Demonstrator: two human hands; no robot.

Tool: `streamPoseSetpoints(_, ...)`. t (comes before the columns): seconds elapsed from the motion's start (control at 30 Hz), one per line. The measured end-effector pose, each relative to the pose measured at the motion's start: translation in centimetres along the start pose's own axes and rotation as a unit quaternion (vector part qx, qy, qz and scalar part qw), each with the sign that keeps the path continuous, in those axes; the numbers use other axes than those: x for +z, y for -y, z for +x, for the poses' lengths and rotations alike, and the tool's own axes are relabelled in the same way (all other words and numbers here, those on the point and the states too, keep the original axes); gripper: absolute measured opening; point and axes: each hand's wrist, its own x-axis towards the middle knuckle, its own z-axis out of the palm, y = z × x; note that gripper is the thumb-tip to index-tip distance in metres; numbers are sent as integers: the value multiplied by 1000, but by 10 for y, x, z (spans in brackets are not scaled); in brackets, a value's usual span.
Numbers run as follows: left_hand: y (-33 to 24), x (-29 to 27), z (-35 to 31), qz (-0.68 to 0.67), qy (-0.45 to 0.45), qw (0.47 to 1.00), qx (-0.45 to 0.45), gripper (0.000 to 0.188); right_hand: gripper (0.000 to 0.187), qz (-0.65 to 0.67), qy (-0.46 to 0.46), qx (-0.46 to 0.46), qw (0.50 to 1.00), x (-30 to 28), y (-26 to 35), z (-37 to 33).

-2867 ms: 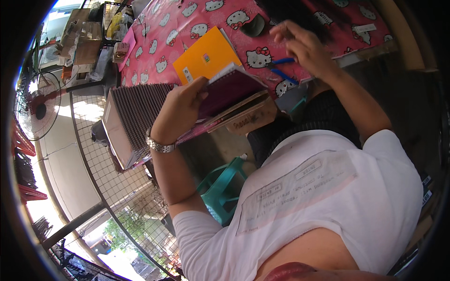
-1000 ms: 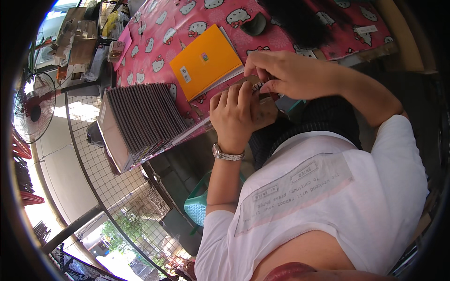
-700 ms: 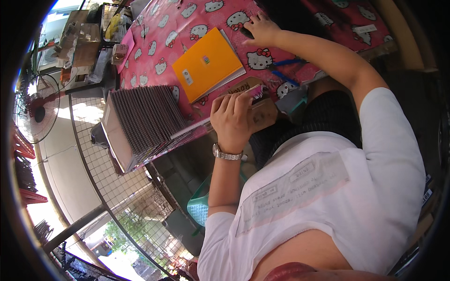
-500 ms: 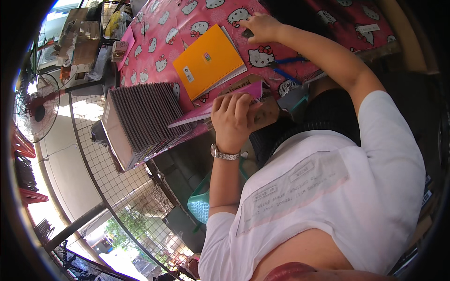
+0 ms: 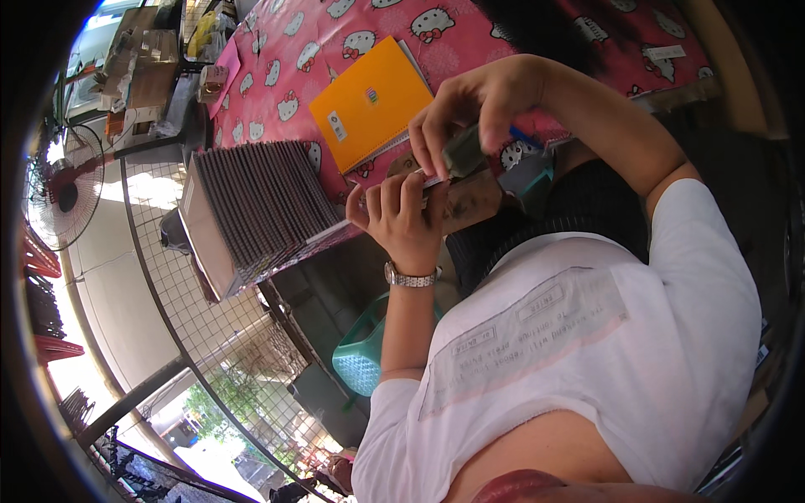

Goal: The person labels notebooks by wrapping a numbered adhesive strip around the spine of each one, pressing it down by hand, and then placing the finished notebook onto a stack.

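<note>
My left hand (image 5: 407, 210), with a metal-band watch on the wrist, is closed over the edge of a thin notebook. The notebook is turned almost edge-on, mostly hidden by my fingers. Just above and to the right, my right hand (image 5: 490, 101) is bent down toward it. A small dark green block-like object (image 5: 464, 152) is in its fingers, close to the left fingertips; its exact kind does not show. Below the hands is a brown cardboard piece (image 5: 471, 203) at the table edge. An orange spiral notebook (image 5: 369, 105) lies flat just beyond the hands.
A tall stack of spiral-bound notebooks (image 5: 264, 189) stands at the table's left corner. The table has a pink patterned cover (image 5: 289, 80). A blue-handled tool (image 5: 527, 137) lies partly behind my right hand. A green plastic stool (image 5: 356, 360) is below, a fan (image 5: 67, 189) at far left.
My right hand has come from the tabletop down to my left hand, bringing the dark green object. The magenta notebook in my left hand has tilted and now barely shows.
</note>
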Motion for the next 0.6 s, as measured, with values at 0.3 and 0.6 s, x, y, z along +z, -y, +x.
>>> streamPoseSetpoints(0.3,-2,-6,-2,-11,14,1000,-11,29,49,-254,-81,185,946,-4,3,13)
streamPoseSetpoints(0.6,4,-10,5,-54,42,998,-13,34,46,-39,6,81,996,-3,-3,14)
